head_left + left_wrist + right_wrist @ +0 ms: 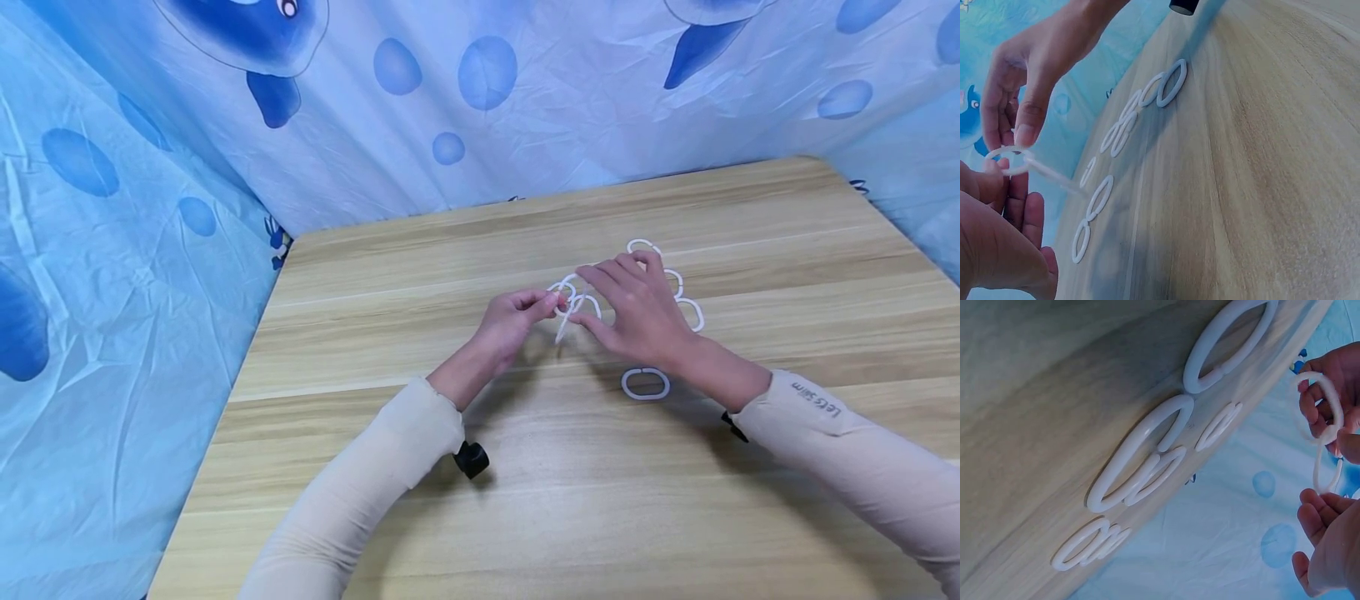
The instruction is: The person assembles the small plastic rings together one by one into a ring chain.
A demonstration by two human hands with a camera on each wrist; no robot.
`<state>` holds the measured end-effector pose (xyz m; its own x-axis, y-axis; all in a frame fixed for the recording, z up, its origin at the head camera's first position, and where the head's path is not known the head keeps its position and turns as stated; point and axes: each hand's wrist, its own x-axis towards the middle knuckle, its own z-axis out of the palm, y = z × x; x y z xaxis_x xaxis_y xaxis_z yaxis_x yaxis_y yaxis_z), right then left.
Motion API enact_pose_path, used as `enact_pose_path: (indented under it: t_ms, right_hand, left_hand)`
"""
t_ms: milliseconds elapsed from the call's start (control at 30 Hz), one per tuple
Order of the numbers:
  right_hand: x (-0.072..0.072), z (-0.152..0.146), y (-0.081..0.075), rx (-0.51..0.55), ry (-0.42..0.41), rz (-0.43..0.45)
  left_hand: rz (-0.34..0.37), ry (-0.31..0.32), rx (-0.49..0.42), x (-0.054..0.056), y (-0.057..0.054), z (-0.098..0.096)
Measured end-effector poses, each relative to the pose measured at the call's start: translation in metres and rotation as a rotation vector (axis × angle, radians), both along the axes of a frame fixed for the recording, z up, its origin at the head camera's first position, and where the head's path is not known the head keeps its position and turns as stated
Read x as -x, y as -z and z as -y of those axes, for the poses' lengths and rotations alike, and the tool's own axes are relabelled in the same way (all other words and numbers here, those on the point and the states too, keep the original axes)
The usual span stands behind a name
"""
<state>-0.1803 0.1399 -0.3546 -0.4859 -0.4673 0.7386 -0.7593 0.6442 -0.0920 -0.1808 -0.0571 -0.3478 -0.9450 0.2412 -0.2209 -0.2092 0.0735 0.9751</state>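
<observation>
Beige sleeves (352, 492) sat closest to the cam. Left hand (517, 321) pinched white links (564, 327) above the wooden table (562, 517); right hand (637, 304) had thumb and fingers apart beside them, couldn't tell if gripping tbh.

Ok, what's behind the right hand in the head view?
Parts of white rings show past the right hand, by its knuckles and wrist, lying on the wooden table. Their covered stretches, and anything else directly behind the hand, can't be seen from there.

The right sleeve (855, 471) bears dark lettering (817, 400); it reads "Lets slim".
</observation>
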Motion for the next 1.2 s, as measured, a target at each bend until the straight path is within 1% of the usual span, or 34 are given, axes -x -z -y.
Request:
enact_pose_path:
  t_ms: [67,133,300,433,567,700,867,1200]
  right_hand:
    - [0.000,-0.003,-0.001,0.010,-0.012,0.032]
    - [0.001,-0.007,-0.001,0.022,-0.016,0.062]
    - [0.006,-0.027,-0.005,0.057,0.016,0.134]
    - [0.012,-0.051,-0.007,0.064,0.079,0.258]
    - [0.019,-0.073,-0.006,0.033,0.150,0.402]
    - [0.025,-0.087,-0.002,-0.006,0.187,0.490]
    - [0.035,-0.097,0.002,-0.051,0.219,0.565]
    - [0.057,-0.106,0.010,-0.061,0.239,0.656]
  left_hand:
    - [0.005,-0.027,-0.005,0.001,0.000,0.002]
    - [0.011,-0.040,-0.010,0.001,0.000,0.003]
    - [0.003,-0.040,-0.008,0.002,-0.002,0.007]
    - [-0.009,-0.047,-0.008,0.002,-0.003,0.011]
    - [-0.003,-0.050,-0.006,0.003,-0.004,0.015]
    - [0.007,-0.052,-0.009,0.003,-0.005,0.017]
    - [0.003,-0.054,-0.007,0.002,-0.004,0.017]
    - [0.000,-0.046,0.002,0.002,-0.001,0.019]
